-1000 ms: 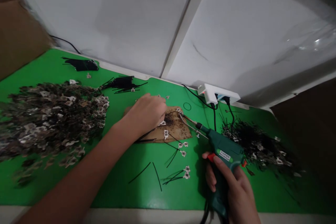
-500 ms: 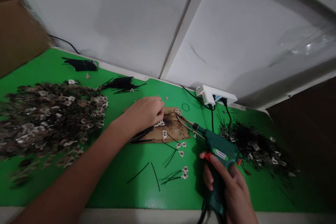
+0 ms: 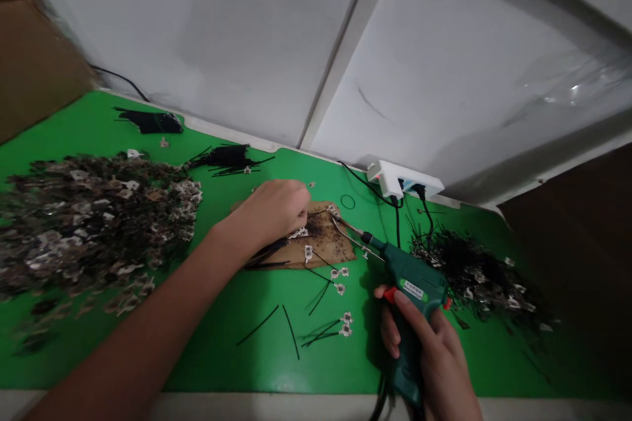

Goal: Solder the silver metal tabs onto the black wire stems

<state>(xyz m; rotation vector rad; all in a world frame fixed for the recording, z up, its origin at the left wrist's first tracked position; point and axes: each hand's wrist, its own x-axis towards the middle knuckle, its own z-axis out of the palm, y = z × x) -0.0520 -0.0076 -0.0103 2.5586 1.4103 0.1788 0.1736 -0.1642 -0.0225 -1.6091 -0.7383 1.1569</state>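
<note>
– What is nearest?
– The right hand (image 3: 442, 358), wrapped around the grip of a green soldering gun (image 3: 417, 276); a finger lies on its red trigger (image 3: 390, 295); a white and green label marks the body, and a bent metal tube runs beside the barrel to the tip.
– And on the green tabletop (image 3: 212, 362) just beyond?
– Two loose black wires (image 3: 257, 325) at the left; beside them a pair of wired metal tabs (image 3: 346, 324), small, silvery and notched, each with a thin black lead.
– Where does the gun's tip point?
– At another silvery metal tab (image 3: 332, 210) on the far right part of a brown board (image 3: 340, 247); the board is scorched, black in the middle and speckled around it; a thin black lead (image 3: 318, 212) runs from that tab toward the left hand (image 3: 276, 207).
– Has the left hand hold of it?
– Its fingers are curled closely together over the board; their tips are partly hidden, so I cannot tell whether they pinch the lead.
– What flanks the board?
– A big heap of dull metal tabs (image 3: 99, 223) at the left; a dark tangle of wired tabs (image 3: 469, 263) at the right.
– And farthest?
– Two black wire bundles (image 3: 230, 156) at the back left; a white power strip (image 3: 429, 184) with plugs, against the pale wall (image 3: 222, 46).
</note>
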